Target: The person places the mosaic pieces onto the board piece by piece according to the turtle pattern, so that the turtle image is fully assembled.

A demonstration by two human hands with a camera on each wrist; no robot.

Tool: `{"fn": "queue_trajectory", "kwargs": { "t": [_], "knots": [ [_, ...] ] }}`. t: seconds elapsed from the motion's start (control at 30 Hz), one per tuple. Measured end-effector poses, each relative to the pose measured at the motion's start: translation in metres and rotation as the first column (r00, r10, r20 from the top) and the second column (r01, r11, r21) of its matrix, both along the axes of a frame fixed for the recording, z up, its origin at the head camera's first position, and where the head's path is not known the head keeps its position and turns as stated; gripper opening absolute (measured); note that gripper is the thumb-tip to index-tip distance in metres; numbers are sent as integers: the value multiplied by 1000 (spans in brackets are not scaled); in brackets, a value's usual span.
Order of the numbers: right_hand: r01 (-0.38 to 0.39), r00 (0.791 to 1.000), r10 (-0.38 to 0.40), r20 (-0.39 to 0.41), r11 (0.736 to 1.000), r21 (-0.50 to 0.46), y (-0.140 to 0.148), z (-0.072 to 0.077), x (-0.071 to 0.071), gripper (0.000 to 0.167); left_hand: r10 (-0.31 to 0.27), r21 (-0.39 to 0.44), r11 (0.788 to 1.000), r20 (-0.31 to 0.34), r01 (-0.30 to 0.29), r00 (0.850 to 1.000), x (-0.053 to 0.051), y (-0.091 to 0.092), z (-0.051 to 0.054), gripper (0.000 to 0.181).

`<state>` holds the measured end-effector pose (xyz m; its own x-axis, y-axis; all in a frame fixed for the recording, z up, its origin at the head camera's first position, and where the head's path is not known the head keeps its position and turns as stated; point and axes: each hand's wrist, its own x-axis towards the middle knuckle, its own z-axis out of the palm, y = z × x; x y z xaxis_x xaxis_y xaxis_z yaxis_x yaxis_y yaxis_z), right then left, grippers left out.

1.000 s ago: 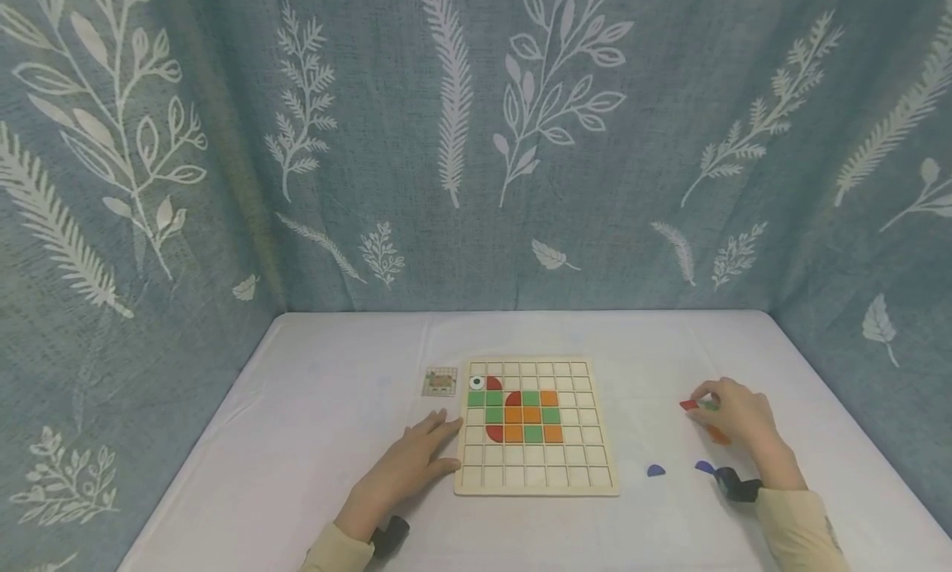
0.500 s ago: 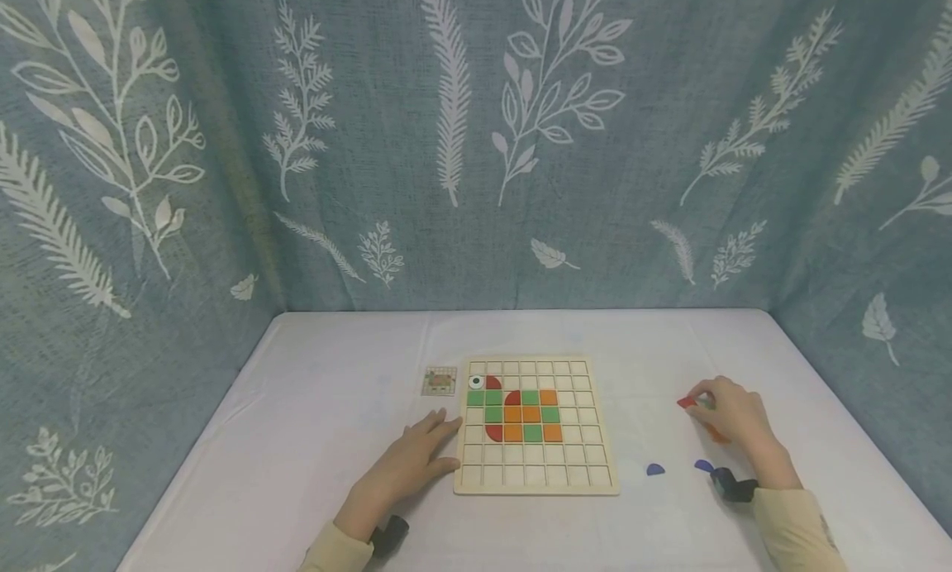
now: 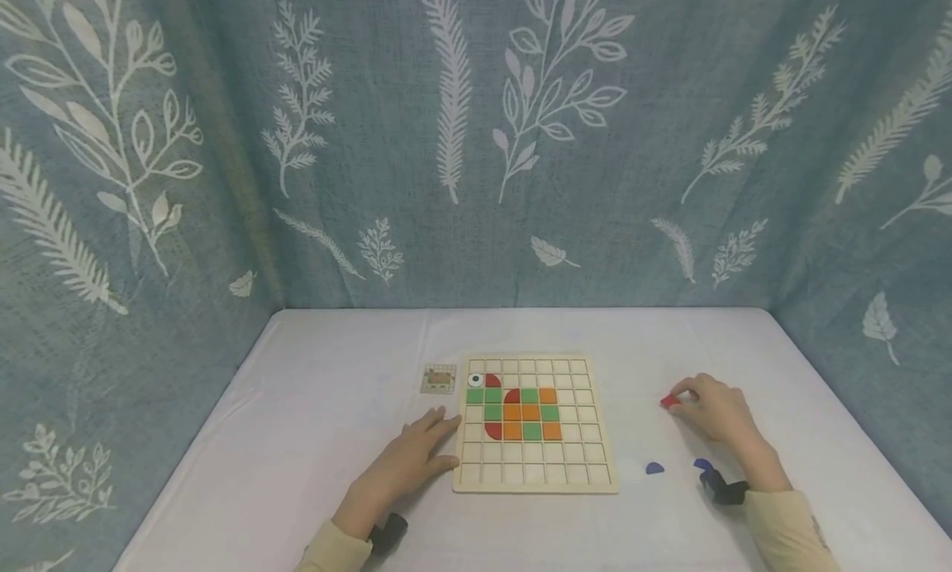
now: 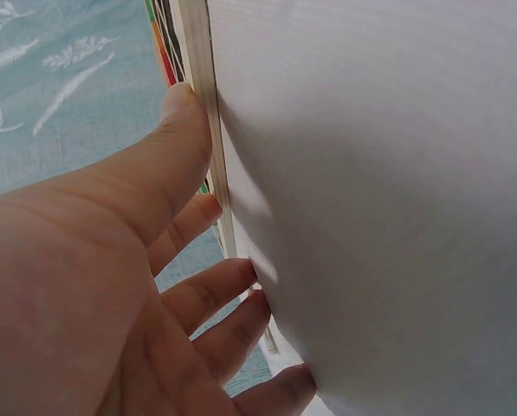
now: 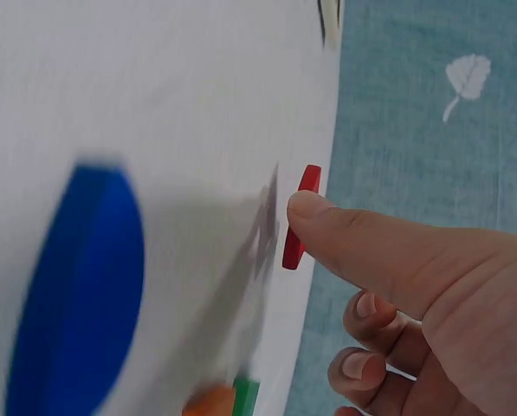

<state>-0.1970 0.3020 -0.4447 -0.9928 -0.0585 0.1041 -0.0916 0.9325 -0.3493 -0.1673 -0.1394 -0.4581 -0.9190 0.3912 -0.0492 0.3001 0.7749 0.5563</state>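
Note:
In the head view my left hand [image 3: 405,463] rests at the left edge of a wooden grid board [image 3: 535,476], its fingers spread. The left wrist view shows the thumb against the board's side and the fingertips on the white cloth. On the board, green, orange and red pieces and one round eye piece [image 3: 475,380] form a figure. To the right of the board my right hand [image 3: 716,408] pinches a small red piece [image 5: 290,251] between thumb and fingers, held above the table. Its full shape is partly hidden by the thumb.
Two blue half-round pieces [image 3: 654,468] lie right of the board, one close to the right wrist camera [image 3: 721,488]. An orange piece [image 5: 208,402] and a green piece [image 5: 246,396] lie below the right hand. A small picture card [image 3: 439,378] sits left of the board.
My right hand has moved a little to the left with the red piece in its pinch, away from the orange and green pieces. The left hand stays at the board.

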Motion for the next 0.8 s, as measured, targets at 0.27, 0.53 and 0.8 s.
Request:
{"fn": "queue_trajectory", "kwargs": {
  "t": [0.27,0.53,0.8],
  "knots": [
    [-31,1000,31,5,999,-18,-25,1,-3,21,1,-15,1000,-1,-1,1000,0,0,0,62],
    [-115,992,115,-61,993,-8,-46,-1,-8,19,6,-16,1000,-8,-6,1000,-1,0,0,62],
    [-189,979,189,-82,982,9,-65,-2,-13,17,11,-9,1000,2,-11,1000,0,1,0,62]
  ]
}}
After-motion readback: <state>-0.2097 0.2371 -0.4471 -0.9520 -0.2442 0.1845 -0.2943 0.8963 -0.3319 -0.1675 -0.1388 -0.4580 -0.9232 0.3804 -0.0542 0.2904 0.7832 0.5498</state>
